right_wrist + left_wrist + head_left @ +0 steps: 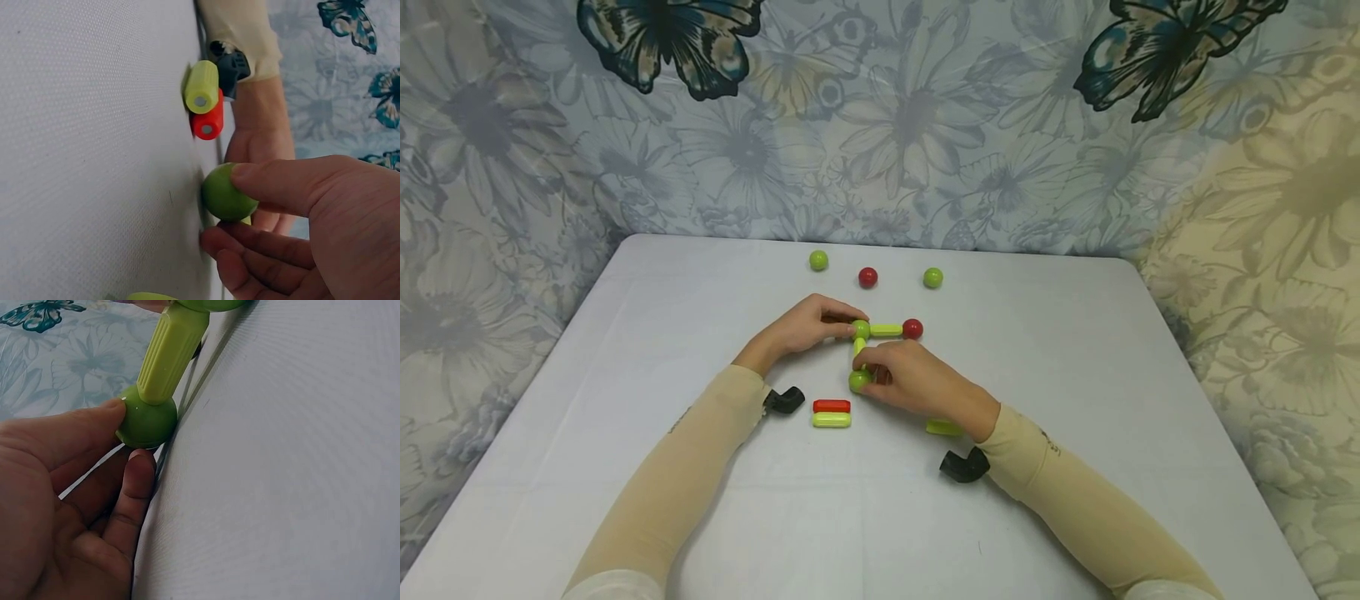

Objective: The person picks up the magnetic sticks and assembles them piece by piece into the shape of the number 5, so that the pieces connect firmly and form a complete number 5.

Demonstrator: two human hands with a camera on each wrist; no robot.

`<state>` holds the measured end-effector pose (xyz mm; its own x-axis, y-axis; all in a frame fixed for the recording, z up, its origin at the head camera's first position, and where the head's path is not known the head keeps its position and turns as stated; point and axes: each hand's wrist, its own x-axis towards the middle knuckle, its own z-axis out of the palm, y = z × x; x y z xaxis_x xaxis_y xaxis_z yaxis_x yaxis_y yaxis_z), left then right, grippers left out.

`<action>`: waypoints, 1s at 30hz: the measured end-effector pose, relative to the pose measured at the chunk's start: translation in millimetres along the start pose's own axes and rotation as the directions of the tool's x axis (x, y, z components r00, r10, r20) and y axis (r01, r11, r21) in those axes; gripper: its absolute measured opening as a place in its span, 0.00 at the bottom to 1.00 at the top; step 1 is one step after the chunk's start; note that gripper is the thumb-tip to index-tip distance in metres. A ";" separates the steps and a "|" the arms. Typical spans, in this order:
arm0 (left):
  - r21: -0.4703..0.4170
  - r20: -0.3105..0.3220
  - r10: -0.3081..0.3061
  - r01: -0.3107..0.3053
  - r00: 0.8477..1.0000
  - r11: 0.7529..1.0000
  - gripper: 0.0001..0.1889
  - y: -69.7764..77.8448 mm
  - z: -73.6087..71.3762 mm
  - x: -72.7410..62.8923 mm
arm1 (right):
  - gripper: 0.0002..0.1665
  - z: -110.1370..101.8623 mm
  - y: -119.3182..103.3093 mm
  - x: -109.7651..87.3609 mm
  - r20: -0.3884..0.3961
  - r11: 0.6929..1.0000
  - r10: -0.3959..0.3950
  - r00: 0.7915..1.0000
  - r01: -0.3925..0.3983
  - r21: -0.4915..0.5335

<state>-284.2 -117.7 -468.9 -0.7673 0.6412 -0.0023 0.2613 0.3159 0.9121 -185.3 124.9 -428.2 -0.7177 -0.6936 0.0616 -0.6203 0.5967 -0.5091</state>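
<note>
Near the middle of the table is a joined piece of balls and magnetic rods. My left hand (808, 325) pinches its upper green ball (149, 422) between thumb and fingers. From that ball a yellow-green rod (886, 331) runs right to a red ball (913, 329). Another yellow-green rod (173, 356) leads toward me to a lower green ball (226, 194). My right hand (917, 379) grips this lower ball, thumb on one side and fingers on the other, and its fingers partly cover the rod in the head view.
Beyond the hands lie a green ball (818, 260), a red ball (868, 277) and another green ball (933, 277). Closer to me, a red rod (831, 406) lies alongside a yellow-green rod (831, 421). One more yellow-green rod (943, 427) is partly hidden by the right wrist.
</note>
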 end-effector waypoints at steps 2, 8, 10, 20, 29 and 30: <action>0.000 0.001 -0.002 0.002 1.000 1.000 0.14 -0.2 0.2 0.0 | 0.15 0.1 -0.1 -0.1 0.000 1.000 -0.001 1.000 0.001 0.002; 0.007 0.002 -0.010 0.010 1.000 1.000 0.15 1.2 1.1 -0.2 | 0.15 -0.2 -0.7 -0.9 -0.002 1.000 0.006 1.000 -0.006 0.010; 0.006 0.002 -0.010 0.010 1.000 1.000 0.15 1.6 1.3 -0.2 | 0.15 -0.6 -1.3 -1.1 -0.001 1.000 0.011 1.000 -0.011 0.015; -0.008 -0.004 -0.005 0.005 1.000 1.000 0.15 1.4 1.5 0.3 | 0.16 -1.8 -2.2 -1.5 0.002 0.999 0.023 1.000 -0.023 0.023; -0.016 -0.010 0.006 -0.006 1.000 1.000 0.15 -0.8 1.1 0.7 | 0.17 -3.0 -0.2 -1.8 0.010 0.999 0.020 1.000 -0.021 0.035; -0.015 -0.011 0.006 -0.006 1.000 1.000 0.15 -0.5 1.3 0.8 | 0.17 -3.7 0.3 -2.2 0.012 0.999 0.022 1.000 -0.023 0.038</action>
<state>-284.2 -116.4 -469.9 -0.7722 0.6353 0.0077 0.2570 0.3013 0.9183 -185.1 128.0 -425.3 -0.7275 -0.6850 0.0402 -0.5916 0.5965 -0.5425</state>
